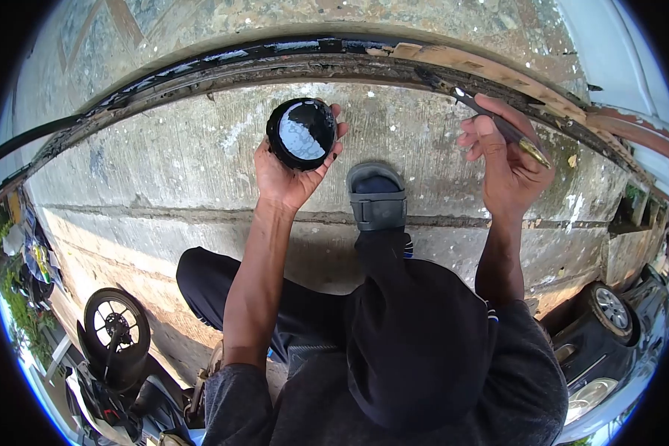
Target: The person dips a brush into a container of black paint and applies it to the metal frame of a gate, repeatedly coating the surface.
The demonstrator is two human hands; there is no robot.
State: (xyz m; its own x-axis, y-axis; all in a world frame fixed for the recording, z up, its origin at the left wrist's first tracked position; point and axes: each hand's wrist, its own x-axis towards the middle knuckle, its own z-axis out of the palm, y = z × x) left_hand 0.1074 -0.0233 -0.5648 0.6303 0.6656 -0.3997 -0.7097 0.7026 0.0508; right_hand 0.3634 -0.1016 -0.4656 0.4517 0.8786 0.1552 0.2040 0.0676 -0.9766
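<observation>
A round black container (302, 132) rests in my left hand (286, 178), its fingers wrapped around the underside and right edge. Glossy black paint shows inside it, with bright reflected light across part of the surface. My right hand (507, 163) grips a paintbrush (529, 146) by its dark handle, which has a gold-coloured end. The dark bristles point up and left, right at the long beam (297, 49). Wet-looking black covers the beam's left and middle stretch, while bare tan wood (490, 68) shows on the right.
Below the beam runs a paint-speckled concrete ledge (201, 163). My sandalled foot (377, 204) stands on it between my hands. A motorcycle (115, 334) is parked at lower left, a dark car (609, 334) at lower right. A pale panel (617, 52) fills the upper right.
</observation>
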